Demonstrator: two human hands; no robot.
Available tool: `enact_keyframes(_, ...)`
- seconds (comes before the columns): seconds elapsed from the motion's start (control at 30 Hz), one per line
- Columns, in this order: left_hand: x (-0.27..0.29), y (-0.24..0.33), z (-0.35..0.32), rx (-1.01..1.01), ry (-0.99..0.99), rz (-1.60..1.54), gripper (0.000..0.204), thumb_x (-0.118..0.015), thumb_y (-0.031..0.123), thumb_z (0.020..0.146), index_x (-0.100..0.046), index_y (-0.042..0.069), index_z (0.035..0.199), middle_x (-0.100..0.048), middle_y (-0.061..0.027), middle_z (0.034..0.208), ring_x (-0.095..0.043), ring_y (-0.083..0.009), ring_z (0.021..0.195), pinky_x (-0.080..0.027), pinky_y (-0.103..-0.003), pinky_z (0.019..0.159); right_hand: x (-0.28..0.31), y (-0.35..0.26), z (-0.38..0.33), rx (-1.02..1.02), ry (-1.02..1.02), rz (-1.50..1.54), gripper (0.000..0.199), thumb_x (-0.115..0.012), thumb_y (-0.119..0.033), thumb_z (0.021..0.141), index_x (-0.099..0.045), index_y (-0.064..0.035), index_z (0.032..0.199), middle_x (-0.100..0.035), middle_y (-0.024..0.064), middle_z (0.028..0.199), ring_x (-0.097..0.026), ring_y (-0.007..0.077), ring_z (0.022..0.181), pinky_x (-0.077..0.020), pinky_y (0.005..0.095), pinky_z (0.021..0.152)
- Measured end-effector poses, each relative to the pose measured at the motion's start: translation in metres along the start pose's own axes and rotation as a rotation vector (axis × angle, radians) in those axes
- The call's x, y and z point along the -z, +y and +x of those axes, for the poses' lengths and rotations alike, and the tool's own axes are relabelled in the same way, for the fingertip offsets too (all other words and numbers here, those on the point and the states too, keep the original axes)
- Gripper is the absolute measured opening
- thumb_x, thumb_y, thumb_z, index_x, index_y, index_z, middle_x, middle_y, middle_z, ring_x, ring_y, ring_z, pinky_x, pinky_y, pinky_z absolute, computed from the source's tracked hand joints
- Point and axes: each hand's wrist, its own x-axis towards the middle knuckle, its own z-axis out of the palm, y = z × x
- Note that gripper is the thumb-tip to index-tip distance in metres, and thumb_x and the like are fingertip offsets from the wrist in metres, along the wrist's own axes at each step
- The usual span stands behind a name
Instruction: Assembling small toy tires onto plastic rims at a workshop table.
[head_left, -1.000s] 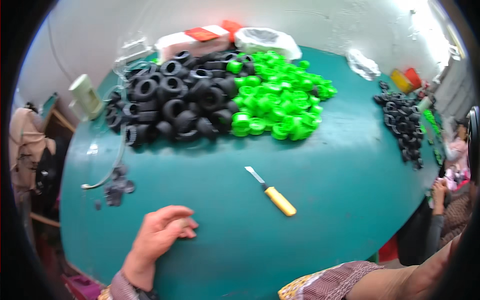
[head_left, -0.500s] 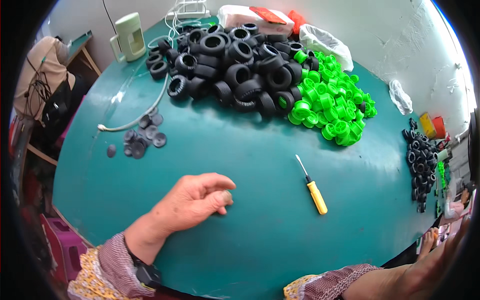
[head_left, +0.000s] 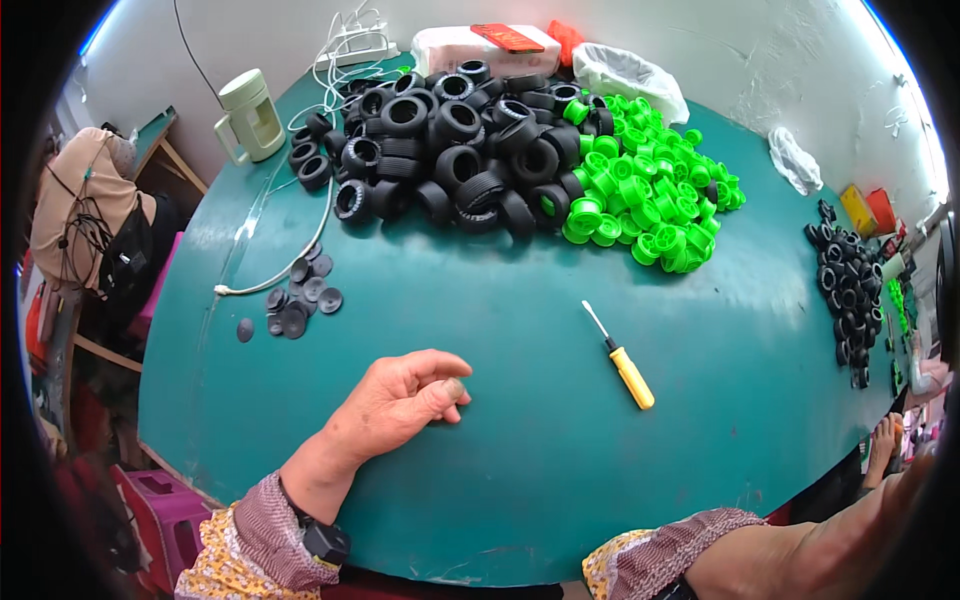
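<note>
My left hand (head_left: 405,397) rests above the front of the green table, its fingers loosely bent, with a gap between forefinger and thumb and nothing visible in them. My right hand (head_left: 880,522) reaches out past the right rim of the picture, where its fingers are lost. Between the two lies a screwdriver (head_left: 630,377) with a yellow handle, its tip pointing away from me. Beyond it are a heap of black toy tires (head_left: 455,165) and a pile of bright green wheel rims (head_left: 650,200). Several small dark discs (head_left: 293,318) lie left of my left hand.
A pale green mug (head_left: 252,125) stands at the far left beside a white cable (head_left: 325,215). A white package (head_left: 440,52) and a plastic bag (head_left: 630,85) sit behind the heaps. More black tires (head_left: 845,290) lie at the right edge, near another person's hand (head_left: 884,445).
The whole view has shifted slightly, so the table's front edge shows more. My left hand keeps its bent shape, and my right arm stays stretched to the right. The screwdriver lies as before.
</note>
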Motion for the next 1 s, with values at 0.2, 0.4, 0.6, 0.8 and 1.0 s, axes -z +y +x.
enact_keyframes(0.2, -0.001, 0.004, 0.0, -0.036, 0.0, 0.007, 0.028, -0.052, 0.016, 0.086, -0.053, -0.003, 0.106, -0.06, -0.0095, 0.086, -0.057, -0.0113, 0.071, -0.047, -0.023, 0.067, -0.074, 0.014, 0.024, -0.137, 0.076, 0.096, 0.063, -0.041, -0.04, 0.087, -0.03, 0.0104, 0.123, -0.057, 0.0247, 0.084, -0.055, 0.028, 0.079, -0.0407, 0.0389, 0.078)
enact_keyframes(0.4, 0.002, 0.01, 0.009, -0.051, -0.02, 0.036, 0.03, -0.052, 0.02, 0.086, -0.053, -0.002, 0.106, -0.059, -0.0069, 0.086, -0.056, -0.009, 0.071, -0.045, -0.021, 0.065, -0.149, 0.028, 0.071, -0.197, 0.05, 0.151, 0.063, -0.041, -0.041, 0.087, -0.03, 0.0104, 0.123, -0.057, 0.0249, 0.084, -0.055, 0.0281, 0.079, -0.0409, 0.0391, 0.078)
enact_keyframes(0.6, 0.008, -0.005, 0.0, -0.048, -0.019, -0.009, 0.029, -0.051, 0.021, 0.086, -0.054, -0.001, 0.106, -0.06, -0.0065, 0.085, -0.056, -0.0089, 0.069, -0.045, -0.022, 0.064, -0.221, 0.015, 0.125, -0.197, -0.029, 0.1, 0.054, -0.049, -0.029, 0.084, -0.034, 0.0094, 0.119, -0.058, 0.0236, 0.085, -0.057, 0.0258, 0.078, -0.0412, 0.0346, 0.077)
enact_keyframes(0.8, 0.014, -0.013, -0.005, -0.057, -0.057, 0.036, 0.028, -0.051, 0.019, 0.086, -0.054, -0.002, 0.105, -0.059, -0.0067, 0.083, -0.056, -0.0098, 0.068, -0.046, -0.023, 0.063, -0.236, 0.003, 0.1, -0.586, -0.224, -0.319, 0.038, -0.056, -0.019, 0.083, -0.041, 0.0055, 0.107, -0.063, 0.0202, 0.078, -0.06, 0.0254, 0.07, -0.0447, 0.0337, 0.076)
enact_keyframes(1.0, 0.009, -0.003, 0.009, -0.113, -0.075, 0.017, 0.029, -0.051, 0.02, 0.086, -0.054, -0.002, 0.105, -0.059, -0.0071, 0.083, -0.056, -0.0097, 0.068, -0.046, -0.023, 0.063, -0.198, -0.065, 0.186, 0.139, -0.142, -0.203, 0.054, -0.03, -0.035, 0.087, -0.03, 0.0053, 0.123, -0.057, 0.0168, 0.076, -0.049, 0.0201, 0.064, -0.0332, 0.034, 0.063)
